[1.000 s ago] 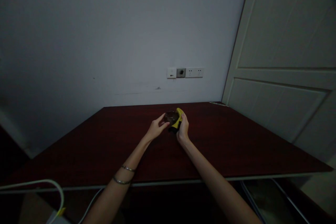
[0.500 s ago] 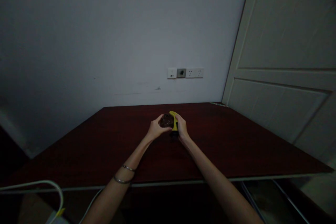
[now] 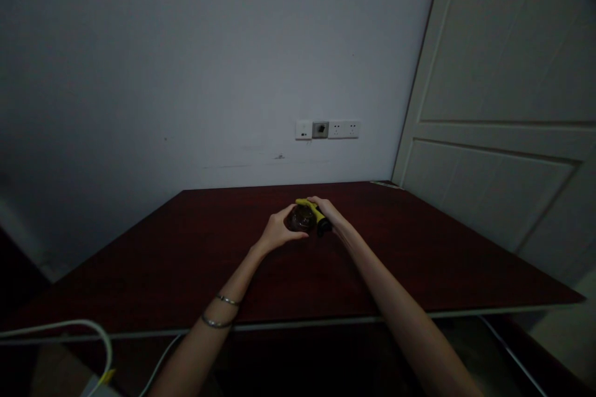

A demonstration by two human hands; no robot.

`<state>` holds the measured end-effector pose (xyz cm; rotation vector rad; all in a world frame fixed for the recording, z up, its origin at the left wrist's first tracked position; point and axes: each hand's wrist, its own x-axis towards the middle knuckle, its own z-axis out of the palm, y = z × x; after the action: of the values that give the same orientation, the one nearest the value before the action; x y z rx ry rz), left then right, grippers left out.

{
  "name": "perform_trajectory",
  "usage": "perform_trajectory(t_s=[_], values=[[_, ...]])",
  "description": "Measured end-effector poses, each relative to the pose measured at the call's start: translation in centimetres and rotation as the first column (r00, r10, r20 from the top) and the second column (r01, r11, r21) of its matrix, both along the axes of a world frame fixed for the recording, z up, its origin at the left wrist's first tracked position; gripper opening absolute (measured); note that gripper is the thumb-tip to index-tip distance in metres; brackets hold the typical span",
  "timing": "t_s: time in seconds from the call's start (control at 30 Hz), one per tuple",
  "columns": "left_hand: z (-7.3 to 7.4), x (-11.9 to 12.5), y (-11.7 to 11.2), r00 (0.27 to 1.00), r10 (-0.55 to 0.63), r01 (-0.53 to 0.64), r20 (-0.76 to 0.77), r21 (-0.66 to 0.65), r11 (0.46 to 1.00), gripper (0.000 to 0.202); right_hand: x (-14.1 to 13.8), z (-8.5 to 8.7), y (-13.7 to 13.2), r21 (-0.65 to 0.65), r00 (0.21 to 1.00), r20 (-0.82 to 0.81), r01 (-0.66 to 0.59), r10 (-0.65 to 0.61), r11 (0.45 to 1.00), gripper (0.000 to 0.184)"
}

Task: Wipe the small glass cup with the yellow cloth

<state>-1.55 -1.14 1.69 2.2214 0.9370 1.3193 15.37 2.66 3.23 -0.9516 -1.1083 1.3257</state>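
Observation:
A dark brown, shiny, round object (image 3: 302, 218), perhaps a jar, sits in my left hand (image 3: 278, 231), whose fingers and thumb curve around its left side. Against its far and right sides lies a yellow-and-black hand tool (image 3: 317, 213), its exact kind unclear in the dim light. My right hand (image 3: 328, 209) is wrapped round this tool from the right. The tool is tilted, with its yellow end at the far side of the round object and its black end toward me. My fingers hide part of both things.
Both hands are over a dark red table (image 3: 186, 260). Behind it is a pale wall with sockets (image 3: 343, 129); a white door (image 3: 488, 186) stands at the right. A white cable (image 3: 88, 323) loops over the table's front left edge.
My right hand has turned the yellow-and-black tool: its black end has swung right and its yellow end left around the round object. My left hand has stayed nearly in place.

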Motion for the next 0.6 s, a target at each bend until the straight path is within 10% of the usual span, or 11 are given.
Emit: perform_trajectory(t_s=[0.6], values=[[-0.5, 0.8, 0.1, 0.97, 0.212, -0.221, 0.121, 0.063, 0.973, 0.078, -0.8, -0.4, -1.2, 0.125, 0.961, -0.038, 0.278, -0.276, 0.952, 0.025]])
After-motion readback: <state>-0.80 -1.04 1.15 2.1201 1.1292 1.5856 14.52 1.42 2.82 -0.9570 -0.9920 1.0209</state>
